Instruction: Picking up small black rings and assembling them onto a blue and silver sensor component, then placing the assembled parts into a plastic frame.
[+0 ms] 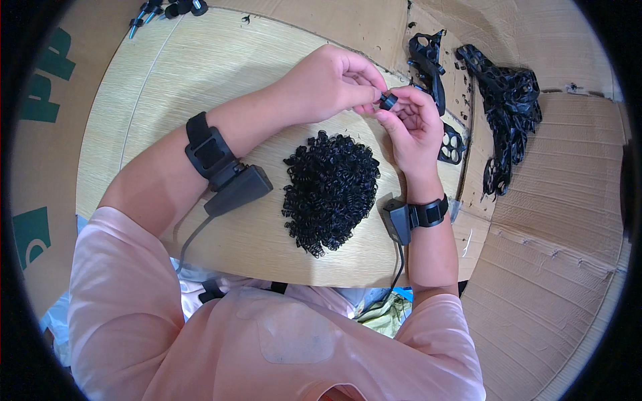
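Note:
A small black round part (388, 101) is held up between my two hands, above the far right of the table. My right hand (416, 123) pinches it between thumb and fingertips. The thumb and fingers of my left hand (334, 83) close on its left end, and they hide some of it. Just nearer to me lies a heap of small black curled pieces (331, 190), shaped like little open rings or clips. Each wrist wears a black strap with a cabled box.
Black moulded frames with round holes (428, 63) lie at the table's far right edge, and a black holed plate (451, 146) beside my right wrist. More tangled black frames (508, 100) rest on cardboard (548, 180). Black-and-blue parts (140, 17) sit at far left.

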The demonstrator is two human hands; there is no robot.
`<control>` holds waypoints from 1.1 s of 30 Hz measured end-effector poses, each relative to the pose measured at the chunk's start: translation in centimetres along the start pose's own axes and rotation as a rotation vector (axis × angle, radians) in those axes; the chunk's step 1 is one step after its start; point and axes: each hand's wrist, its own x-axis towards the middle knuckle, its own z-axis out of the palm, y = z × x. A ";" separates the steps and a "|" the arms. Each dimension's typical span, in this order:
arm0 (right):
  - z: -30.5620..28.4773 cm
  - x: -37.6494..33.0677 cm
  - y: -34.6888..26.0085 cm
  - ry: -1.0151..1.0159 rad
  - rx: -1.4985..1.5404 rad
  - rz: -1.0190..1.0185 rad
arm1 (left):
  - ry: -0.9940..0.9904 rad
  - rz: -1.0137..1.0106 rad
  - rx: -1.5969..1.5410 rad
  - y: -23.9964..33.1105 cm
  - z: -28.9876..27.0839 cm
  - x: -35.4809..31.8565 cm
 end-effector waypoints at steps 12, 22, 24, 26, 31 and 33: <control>0.0 0.0 -0.2 0.004 -0.004 -0.005 | -0.037 -0.021 0.010 0.2 -0.1 -0.2; 0.0 -0.2 0.0 -0.006 -0.065 0.014 | -0.051 0.000 0.083 -0.9 -0.2 0.0; 0.0 -0.2 -0.1 -0.007 -0.075 0.017 | -0.020 0.029 0.103 -1.0 -0.2 0.0; 0.1 -0.2 -0.2 -0.010 -0.050 0.035 | -0.006 0.022 0.090 -1.0 -0.2 0.0; 0.0 -0.2 -0.2 -0.023 -0.028 0.058 | -0.001 0.040 0.135 -1.1 -0.2 0.1; 0.1 -0.2 -0.2 -0.028 -0.010 0.060 | 0.004 0.047 0.164 -1.0 -0.3 0.1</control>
